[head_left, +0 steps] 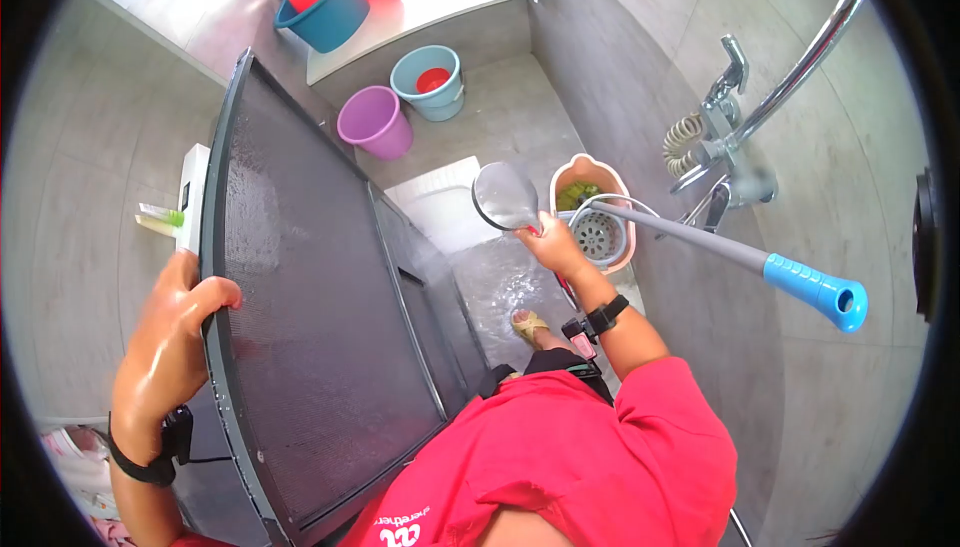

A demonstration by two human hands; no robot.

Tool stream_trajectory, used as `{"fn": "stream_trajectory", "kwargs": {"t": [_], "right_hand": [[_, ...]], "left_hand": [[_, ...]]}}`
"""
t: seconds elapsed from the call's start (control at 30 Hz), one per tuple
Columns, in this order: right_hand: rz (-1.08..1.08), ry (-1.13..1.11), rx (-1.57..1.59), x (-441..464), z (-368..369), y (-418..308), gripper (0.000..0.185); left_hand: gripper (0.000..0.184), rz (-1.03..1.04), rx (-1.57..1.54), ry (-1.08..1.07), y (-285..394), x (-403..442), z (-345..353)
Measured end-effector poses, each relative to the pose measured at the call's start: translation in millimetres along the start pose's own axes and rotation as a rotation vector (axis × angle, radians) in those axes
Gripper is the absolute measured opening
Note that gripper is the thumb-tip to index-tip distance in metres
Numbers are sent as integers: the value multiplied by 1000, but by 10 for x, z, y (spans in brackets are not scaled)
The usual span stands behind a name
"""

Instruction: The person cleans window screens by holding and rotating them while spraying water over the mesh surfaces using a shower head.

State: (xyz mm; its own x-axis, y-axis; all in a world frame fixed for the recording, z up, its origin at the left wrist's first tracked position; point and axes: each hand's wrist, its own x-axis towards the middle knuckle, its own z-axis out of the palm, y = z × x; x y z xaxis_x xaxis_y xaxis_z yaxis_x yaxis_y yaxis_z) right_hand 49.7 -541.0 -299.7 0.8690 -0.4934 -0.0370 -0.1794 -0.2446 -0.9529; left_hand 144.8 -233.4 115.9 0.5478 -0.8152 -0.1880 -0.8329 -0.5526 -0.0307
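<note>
My left hand is closed on the near upper edge of a large dark-framed window screen, its thumb hooked over the frame. The screen stands on edge, tilted, and its dark mesh is wet with drops. In my right hand is a round water dipper, gripped by its handle and held over the floor to the right of the screen. What looks like water shows in its bowl. Behind the dipper is a white squat toilet. Water splashes on the floor near my sandalled foot.
To the right, a pink bucket has a grey mop basket and a blue-handled mop leaning out. A shower tap juts from the wall. Further back stand a purple bucket and a light-blue bucket, near a ledge with a stacked bucket.
</note>
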Motion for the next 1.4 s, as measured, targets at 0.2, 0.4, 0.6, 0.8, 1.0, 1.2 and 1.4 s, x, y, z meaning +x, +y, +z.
{"fn": "stream_trajectory", "kwargs": {"t": [0.2, 0.4, 0.6, 0.8, 1.0, 1.2, 1.4], "right_hand": [[116, 41, -31, -59, 16, -25, 42], [33, 75, -14, -31, 83, 25, 35], [-37, 225, 32, 105, -188, -3, 34], [3, 377, 47, 233, -481, -209, 28], [228, 311, 245, 243, -629, -526, 26], [83, 342, 208, 373, -358, -487, 22], [53, -11, 288, 240, -149, -1107, 22]], "left_hand": [[18, 483, 427, 278, -194, 162, 40], [16, 539, 439, 168, -618, 252, -52], [25, 263, 349, 76, -866, 53, -4], [30, 77, 326, 4, -809, 49, -57], [62, -120, 128, 129, -935, 117, -77], [58, -314, 68, 164, -1292, 84, 152], [57, -570, 34, 357, -1565, -2, 393]]}}
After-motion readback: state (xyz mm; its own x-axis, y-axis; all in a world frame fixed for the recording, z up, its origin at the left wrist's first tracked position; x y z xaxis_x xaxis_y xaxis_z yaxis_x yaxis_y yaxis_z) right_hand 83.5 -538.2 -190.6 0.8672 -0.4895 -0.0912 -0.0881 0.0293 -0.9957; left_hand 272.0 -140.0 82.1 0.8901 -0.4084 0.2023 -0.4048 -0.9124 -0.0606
